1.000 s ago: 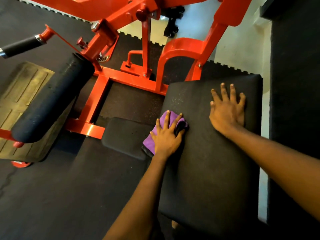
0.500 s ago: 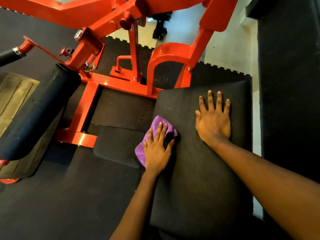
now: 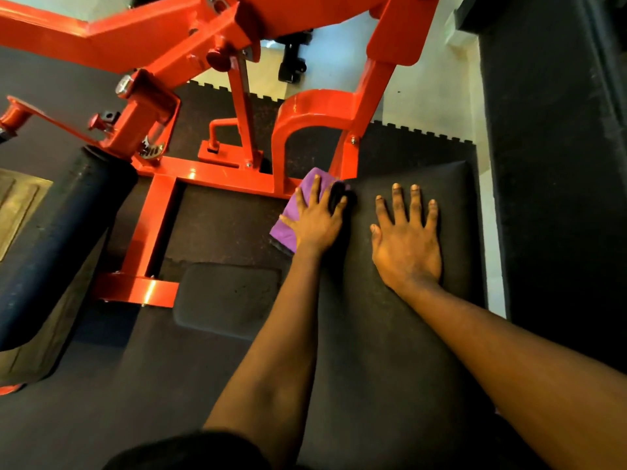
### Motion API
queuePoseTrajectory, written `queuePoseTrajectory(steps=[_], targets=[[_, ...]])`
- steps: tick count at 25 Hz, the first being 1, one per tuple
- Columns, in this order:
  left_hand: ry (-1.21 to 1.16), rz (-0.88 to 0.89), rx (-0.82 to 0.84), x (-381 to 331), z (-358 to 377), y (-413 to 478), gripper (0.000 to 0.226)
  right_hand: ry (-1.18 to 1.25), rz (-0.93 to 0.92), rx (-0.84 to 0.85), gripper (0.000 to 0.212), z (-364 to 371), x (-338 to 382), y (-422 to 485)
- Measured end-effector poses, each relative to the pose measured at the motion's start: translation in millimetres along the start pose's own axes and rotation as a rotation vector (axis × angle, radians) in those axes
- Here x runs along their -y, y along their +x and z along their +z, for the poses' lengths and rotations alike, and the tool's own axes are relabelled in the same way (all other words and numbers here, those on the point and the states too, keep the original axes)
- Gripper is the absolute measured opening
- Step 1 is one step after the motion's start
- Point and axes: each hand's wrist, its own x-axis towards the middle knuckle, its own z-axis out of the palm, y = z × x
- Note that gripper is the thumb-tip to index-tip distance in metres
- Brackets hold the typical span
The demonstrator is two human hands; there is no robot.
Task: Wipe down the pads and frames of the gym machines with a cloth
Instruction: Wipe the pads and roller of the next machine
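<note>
Centre of frame: left hand spread flat on a purple cloth, pressing it onto the upper left corner of a wide black pad, just beside the orange frame. To the right, right hand palm down on the same pad, fingers straight and fanned, apart from the cloth. Left edge: thick black foam roller joined to the frame. Lower centre-left: smaller dark pad above the rubber floor mat.

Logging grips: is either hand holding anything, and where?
Nothing is gripped. The left hand presses the cloth onto the pad; the right hand lies flat.
</note>
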Motion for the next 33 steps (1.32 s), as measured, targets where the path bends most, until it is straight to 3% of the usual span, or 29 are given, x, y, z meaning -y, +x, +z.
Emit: queuePoseTrajectory(steps=[5, 10, 14, 17, 20, 22, 26, 29, 31, 33], targets=[[0.038, 0.106, -0.031, 31.1, 24.9, -76.7, 0.052, -0.003, -0.003, 0.011, 0.061, -1.0, 0.3, 0.5], [-0.035, -0.050, -0.032, 2.8, 5.5, 8.2, 0.052, 0.001, 0.001, 0.014, 0.060, -1.1, 0.0, 0.6], [-0.130, -0.090, 0.029, 40.5, -7.9, 63.8, 0.068, -0.005, 0.002, 0.005, 0.059, -2.1, -0.5, -1.0], [-0.398, -0.263, -0.005, 69.2, -7.9, 55.2, 0.082, -0.017, -0.001, 0.008, 0.059, -1.8, -0.3, -1.0], [-0.507, -0.459, 0.065, 99.8, -2.7, 9.3, 0.070, -0.013, 0.006, 0.024, 0.059, -3.7, 1.3, -0.9], [-0.511, -0.483, 0.050, 109.2, 5.3, -30.6, 0.067, -0.015, 0.009, 0.033, 0.059, -3.9, 1.3, -0.4], [-0.385, -0.299, -0.100, 77.6, -5.4, -12.8, 0.056, -0.005, 0.008, 0.023, 0.059, -2.1, 1.2, -1.0], [-0.126, 0.015, -0.097, 28.0, -12.4, 47.0, 0.060, 0.000, 0.007, 0.021, 0.059, -0.7, 0.9, -0.1], [0.023, 0.068, -0.019, -0.7, -3.2, 56.6, 0.053, 0.001, 0.010, 0.028, 0.059, -0.6, 1.3, 0.0], [0.006, 0.069, -0.030, -6.2, 2.1, 36.0, 0.053, -0.002, 0.011, 0.040, 0.058, -1.1, 0.9, -0.1]])
